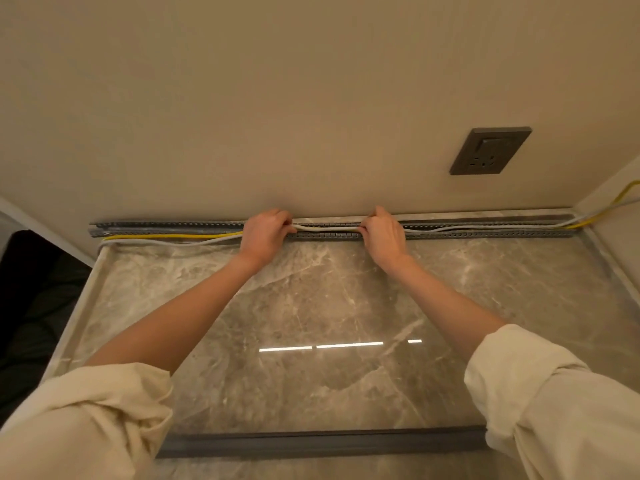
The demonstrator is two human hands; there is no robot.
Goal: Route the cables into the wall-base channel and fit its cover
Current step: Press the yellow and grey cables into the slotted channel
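While both grips pinch cables [325, 229], L hand [265, 233], R hand [384, 233], span lies btwn, over channel [485, 230].

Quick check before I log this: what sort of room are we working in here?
Probably a finished home interior, at floor level by a wall: a polished marble-look floor, a plain painted wall with a dark socket plate, and a channel along the wall base.

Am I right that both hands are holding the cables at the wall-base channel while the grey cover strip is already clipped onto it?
Not quite: the head view shows the grey cover strip lying loose on the floor near the person, not clipped on. The rest holds: the left hand and right hand grip the cables at the open channel.
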